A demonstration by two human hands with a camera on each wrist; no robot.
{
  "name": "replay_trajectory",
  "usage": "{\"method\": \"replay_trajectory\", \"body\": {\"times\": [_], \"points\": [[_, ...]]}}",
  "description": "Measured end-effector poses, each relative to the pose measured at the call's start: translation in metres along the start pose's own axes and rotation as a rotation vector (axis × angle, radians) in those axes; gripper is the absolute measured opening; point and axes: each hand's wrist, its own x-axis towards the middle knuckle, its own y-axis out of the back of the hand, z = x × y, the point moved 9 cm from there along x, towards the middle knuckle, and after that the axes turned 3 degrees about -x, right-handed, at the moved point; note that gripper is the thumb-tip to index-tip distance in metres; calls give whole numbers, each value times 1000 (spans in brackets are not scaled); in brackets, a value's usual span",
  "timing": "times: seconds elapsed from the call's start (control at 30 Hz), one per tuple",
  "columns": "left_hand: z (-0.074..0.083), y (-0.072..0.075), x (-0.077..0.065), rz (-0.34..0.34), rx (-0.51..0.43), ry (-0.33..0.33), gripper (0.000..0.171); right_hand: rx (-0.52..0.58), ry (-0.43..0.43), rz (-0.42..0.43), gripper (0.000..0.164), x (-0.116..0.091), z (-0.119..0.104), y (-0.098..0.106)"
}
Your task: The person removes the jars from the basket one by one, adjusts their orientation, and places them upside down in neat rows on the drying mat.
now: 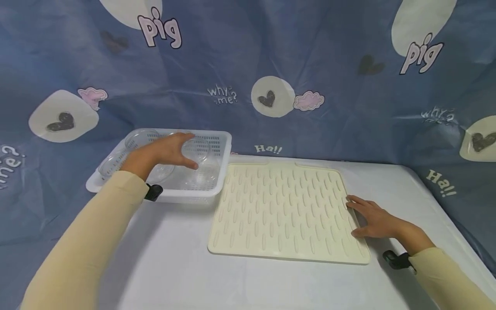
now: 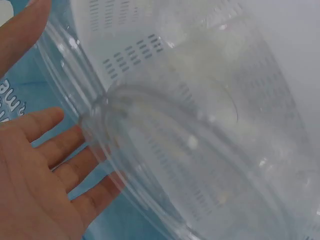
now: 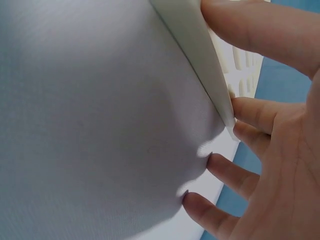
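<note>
Clearly, the left hand is lying loosely open, thumb spread away from the fingers, and is gripping nothing; its fingertips are meeting the rim of a clear bowl in the left wrist view, though whether they are pressing on it or just passing behind it I cannot tell. That bowl is sitting in the white basket, at the desk's left, among other clear round pieces whose edges are overlapping, so a pinch there could be catching two rims at once, or sliding off the smooth plastic if only the fingertips are bearing. The see-through walls are also making each rim hard to pick out, a likely cause of a missed grasp. Any sideways pull could be dragging the basket, since neither hand is steadying it. The right hand, also open, is resting thumb and fingertips along the right edge of the cream mat without clasping it. The mat is lying flat beside the basket; a careless push there could be skewing it or rucking the white cover on the desk. Behind, the blue cloth is hanging close to the basket's far side and could be snagging a rim.
</note>
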Motion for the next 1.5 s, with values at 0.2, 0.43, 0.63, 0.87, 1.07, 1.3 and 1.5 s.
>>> {"method": "replay_trajectory", "body": {"times": [0.2,0.43,0.63,0.87,1.07,1.3,1.5], "points": [[1,-6,2,-7,2,-6,106,-10,17,0,84,1,-2,0],[-1,-7,4,12,-5,4,105,-13,0,-4,85,2,-2,1],[0,-4,4,32,-16,7,102,-1,-15,-9,86,2,-2,1],[3,13,-3,145,-59,-31,100,10,-26,-14,86,1,0,-2],[1,26,-12,241,-170,-35,101,-5,-32,-5,86,-1,0,-1],[-7,36,-28,388,-325,14,107,-2,-40,-11,85,-2,-1,-2],[-12,43,-36,468,-372,35,108,-7,-40,-12,84,-1,-3,-1]]}}
